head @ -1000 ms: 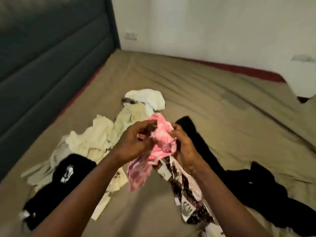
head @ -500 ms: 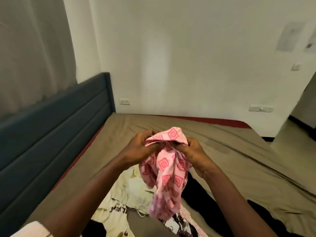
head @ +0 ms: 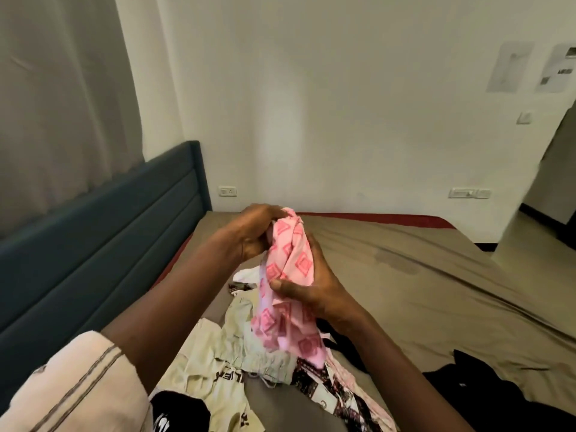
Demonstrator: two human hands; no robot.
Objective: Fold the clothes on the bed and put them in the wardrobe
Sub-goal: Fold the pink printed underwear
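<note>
Between the left hand and right hand, a pink patterned garment is gripped by curled fingers above cream clothes lying below.

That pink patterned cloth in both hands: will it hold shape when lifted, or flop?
Probably floppy: the pink cloth bunches between the left hand and right hand, its lower end hanging limp. Likely light, as the fabric looks thin and crumples easily.
</note>
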